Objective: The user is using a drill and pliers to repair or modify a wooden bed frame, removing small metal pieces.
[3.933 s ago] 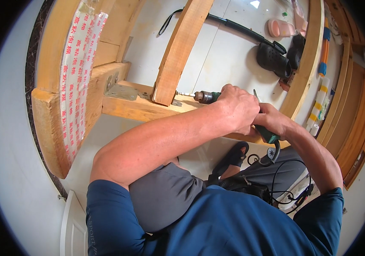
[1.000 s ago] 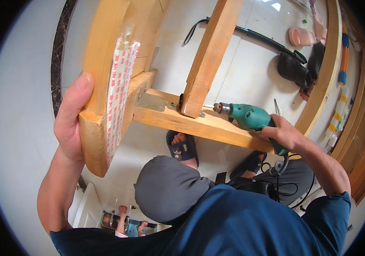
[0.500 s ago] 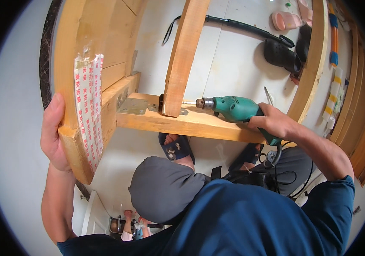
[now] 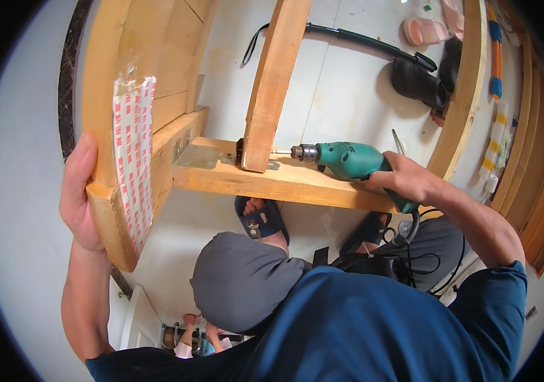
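Note:
My right hand point(image 4: 405, 180) is closed round the handle of a green electric drill point(image 4: 351, 160), which lies level over a wooden rail point(image 4: 285, 186). The drill's chuck faces left, and its thin bit reaches the side of an upright-looking wooden slat point(image 4: 276, 76) close to where that slat rests on the rail. Metal corner brackets point(image 4: 197, 156) join the rail to a large wooden bed panel point(image 4: 105, 70). My left hand point(image 4: 81, 197) grips the outer edge of this panel, its fingers partly hidden behind the wood. White tape strips with red print point(image 4: 133, 159) run along the panel.
Another wooden rail point(image 4: 460, 108) stands on the right. On the pale floor beyond lie a black tube with a strap point(image 4: 367, 44), black clogs point(image 4: 417, 83) and a pink slipper point(image 4: 421, 30). The drill's cord point(image 4: 456, 267) hangs by my knee. Another person's legs point(image 4: 188, 328) show at the bottom.
Both hands keep their hold and the drill stays at the slat. The whole view has shifted very slightly.

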Action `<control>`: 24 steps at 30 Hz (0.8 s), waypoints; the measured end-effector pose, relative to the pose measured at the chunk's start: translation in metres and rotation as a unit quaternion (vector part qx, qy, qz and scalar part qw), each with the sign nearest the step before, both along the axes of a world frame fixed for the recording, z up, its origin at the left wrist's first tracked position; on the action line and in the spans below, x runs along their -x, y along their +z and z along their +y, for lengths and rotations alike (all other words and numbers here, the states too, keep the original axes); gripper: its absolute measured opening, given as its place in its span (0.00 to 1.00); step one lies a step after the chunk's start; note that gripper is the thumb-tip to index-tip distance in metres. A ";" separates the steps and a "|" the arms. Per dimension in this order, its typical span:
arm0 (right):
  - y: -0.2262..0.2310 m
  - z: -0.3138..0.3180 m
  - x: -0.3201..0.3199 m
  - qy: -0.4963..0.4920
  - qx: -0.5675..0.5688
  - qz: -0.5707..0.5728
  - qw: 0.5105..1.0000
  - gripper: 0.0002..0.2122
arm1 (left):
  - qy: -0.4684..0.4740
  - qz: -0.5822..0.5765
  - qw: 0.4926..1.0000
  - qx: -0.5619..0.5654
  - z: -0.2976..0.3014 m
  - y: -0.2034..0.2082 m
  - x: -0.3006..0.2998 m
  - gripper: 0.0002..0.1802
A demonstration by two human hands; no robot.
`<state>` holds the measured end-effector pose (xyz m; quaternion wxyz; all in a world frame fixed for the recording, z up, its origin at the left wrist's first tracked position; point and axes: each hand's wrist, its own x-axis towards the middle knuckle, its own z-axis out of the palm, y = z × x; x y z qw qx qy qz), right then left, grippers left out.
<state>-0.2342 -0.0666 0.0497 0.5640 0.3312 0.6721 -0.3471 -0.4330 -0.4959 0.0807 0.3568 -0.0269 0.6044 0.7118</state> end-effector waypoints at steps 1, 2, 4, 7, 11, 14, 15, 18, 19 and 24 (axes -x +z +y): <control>-0.002 -0.001 0.002 -0.013 0.040 -0.019 0.999 0.30 | -0.012 0.061 0.997 0.049 -0.007 0.001 -0.004 0.26; -0.002 -0.001 0.005 -0.008 0.045 -0.011 0.999 0.30 | -0.007 0.069 0.996 0.055 -0.010 -0.001 -0.005 0.26; -0.003 -0.003 0.006 -0.022 0.058 -0.015 0.998 0.31 | 0.025 -0.007 0.999 -0.034 -0.012 -0.010 -0.003 0.25; -0.003 0.000 -0.008 -0.051 0.035 -0.008 0.998 0.33 | 0.023 -0.125 0.984 -0.125 0.011 -0.003 -0.001 0.25; 0.006 0.024 -0.032 -0.117 0.016 -0.022 0.993 0.32 | -0.002 -0.107 0.985 -0.136 0.023 0.003 -0.002 0.24; 0.013 0.035 -0.040 -0.177 0.018 -0.028 0.984 0.25 | -0.008 -0.131 0.981 -0.142 0.023 0.006 0.001 0.25; 0.010 0.038 -0.045 -0.197 0.016 -0.021 0.980 0.24 | -0.001 -0.139 0.980 -0.144 0.022 0.001 -0.001 0.25; 0.018 0.039 -0.054 -0.261 0.025 -0.002 0.965 0.28 | -0.004 -0.119 0.984 -0.133 0.020 0.011 -0.004 0.26; 0.023 0.041 -0.057 -0.264 0.028 0.004 0.964 0.28 | -0.007 0.006 0.998 -0.061 0.021 0.013 -0.001 0.25; 0.043 0.054 -0.090 -0.452 0.118 0.012 0.884 0.28 | 0.115 0.540 0.808 0.206 0.025 0.051 -0.058 0.16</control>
